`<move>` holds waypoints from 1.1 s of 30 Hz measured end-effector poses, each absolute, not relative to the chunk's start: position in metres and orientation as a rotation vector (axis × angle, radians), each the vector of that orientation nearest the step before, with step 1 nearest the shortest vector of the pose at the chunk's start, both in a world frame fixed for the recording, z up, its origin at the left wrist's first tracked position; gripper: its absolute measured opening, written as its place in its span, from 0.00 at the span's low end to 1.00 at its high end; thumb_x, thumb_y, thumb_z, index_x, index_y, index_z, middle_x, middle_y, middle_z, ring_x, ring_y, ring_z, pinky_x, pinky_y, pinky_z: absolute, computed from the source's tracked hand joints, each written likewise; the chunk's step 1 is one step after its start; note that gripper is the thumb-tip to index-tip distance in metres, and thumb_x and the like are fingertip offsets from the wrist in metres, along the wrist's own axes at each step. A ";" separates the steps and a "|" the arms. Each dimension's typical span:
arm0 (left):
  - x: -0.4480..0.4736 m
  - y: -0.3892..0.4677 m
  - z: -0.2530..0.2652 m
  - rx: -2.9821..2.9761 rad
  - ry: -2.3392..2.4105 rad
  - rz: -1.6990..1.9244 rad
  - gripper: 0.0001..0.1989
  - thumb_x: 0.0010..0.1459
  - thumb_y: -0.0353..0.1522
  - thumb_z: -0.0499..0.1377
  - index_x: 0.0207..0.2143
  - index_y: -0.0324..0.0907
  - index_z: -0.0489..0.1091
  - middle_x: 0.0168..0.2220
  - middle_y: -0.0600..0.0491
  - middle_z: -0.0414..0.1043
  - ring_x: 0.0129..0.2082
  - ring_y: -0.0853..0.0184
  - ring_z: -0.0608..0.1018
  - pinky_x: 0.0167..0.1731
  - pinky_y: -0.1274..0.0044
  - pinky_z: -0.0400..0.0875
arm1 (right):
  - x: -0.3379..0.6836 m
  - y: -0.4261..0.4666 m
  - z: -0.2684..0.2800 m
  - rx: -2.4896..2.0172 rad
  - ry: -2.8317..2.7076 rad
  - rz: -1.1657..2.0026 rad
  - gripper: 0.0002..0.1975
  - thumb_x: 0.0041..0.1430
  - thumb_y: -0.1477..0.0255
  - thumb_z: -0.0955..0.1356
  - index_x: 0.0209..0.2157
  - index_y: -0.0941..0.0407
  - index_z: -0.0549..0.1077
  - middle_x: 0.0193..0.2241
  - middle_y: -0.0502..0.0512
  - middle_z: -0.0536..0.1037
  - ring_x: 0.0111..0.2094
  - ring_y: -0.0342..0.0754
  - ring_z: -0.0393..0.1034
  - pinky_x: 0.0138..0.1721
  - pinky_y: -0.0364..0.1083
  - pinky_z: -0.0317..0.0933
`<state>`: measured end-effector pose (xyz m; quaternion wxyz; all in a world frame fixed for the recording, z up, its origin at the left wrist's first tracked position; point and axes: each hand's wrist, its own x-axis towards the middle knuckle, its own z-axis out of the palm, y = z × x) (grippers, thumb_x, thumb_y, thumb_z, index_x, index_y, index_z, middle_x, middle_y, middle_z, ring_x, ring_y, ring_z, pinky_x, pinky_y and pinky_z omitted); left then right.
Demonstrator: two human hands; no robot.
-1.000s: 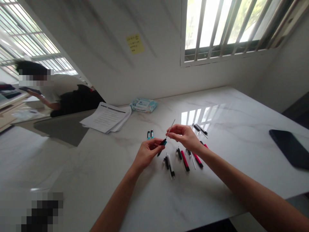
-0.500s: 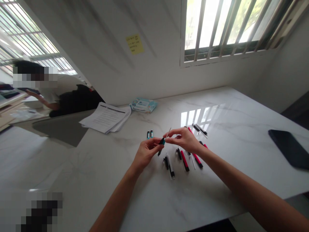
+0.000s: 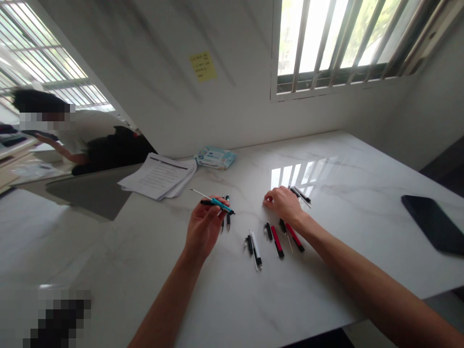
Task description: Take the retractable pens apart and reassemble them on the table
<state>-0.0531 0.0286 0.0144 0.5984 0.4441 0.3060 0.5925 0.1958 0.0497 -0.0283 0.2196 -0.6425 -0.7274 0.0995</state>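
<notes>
My left hand (image 3: pixel 205 224) is closed around parts of a ballpoint pen: a blue barrel (image 3: pixel 219 203), a black piece beside it and a thin pale refill (image 3: pixel 198 194) pointing up to the left. Partly covered by these fingers, two dark pens (image 3: pixel 228 220) lie on the table. My right hand (image 3: pixel 284 203) rests low over the tabletop, fingers curled together at their tips; anything in them is too small to make out. Nearer me lie taken-apart pens: a white barrel (image 3: pixel 255 244) and two red barrels (image 3: pixel 277 240), with black pieces and refills alongside.
More pen parts (image 3: pixel 301 193) lie beyond my right hand. A black phone (image 3: pixel 431 222) is at the right of the marble table (image 3: pixel 308 299). Printed papers (image 3: pixel 157 176) and a blue wipes pack (image 3: pixel 215 158) are by the wall. Another person (image 3: pixel 76 130) sits at the far left.
My left hand has moved left and turned, now holding the refill with the blue barrel. My right hand has let go of the refill and dropped toward the table, apart from the left.
</notes>
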 end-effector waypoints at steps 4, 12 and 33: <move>-0.054 0.033 0.011 1.062 0.826 1.352 0.16 0.48 0.38 0.75 0.38 0.45 0.80 0.37 0.54 0.80 0.38 0.67 0.80 0.43 0.74 0.75 | 0.194 0.049 -0.029 -1.747 -2.077 0.262 0.09 0.65 0.75 0.68 0.37 0.56 0.84 0.38 0.63 0.83 0.41 0.56 0.75 0.40 0.49 0.64; -0.054 0.036 -0.002 1.295 1.155 1.143 0.18 0.47 0.39 0.75 0.40 0.41 0.83 0.32 0.52 0.80 0.31 0.70 0.76 0.34 0.78 0.70 | 0.202 0.042 -0.015 -1.330 -1.758 0.642 0.12 0.66 0.69 0.67 0.47 0.54 0.81 0.33 0.54 0.81 0.31 0.47 0.72 0.37 0.48 0.65; -0.050 0.031 -0.006 1.584 1.174 0.924 0.17 0.51 0.40 0.72 0.42 0.42 0.84 0.29 0.51 0.80 0.27 0.68 0.73 0.27 0.79 0.63 | 0.191 0.037 -0.004 -0.895 -1.145 1.243 0.19 0.49 0.64 0.79 0.40 0.54 0.76 0.38 0.55 0.83 0.42 0.48 0.79 0.46 0.49 0.70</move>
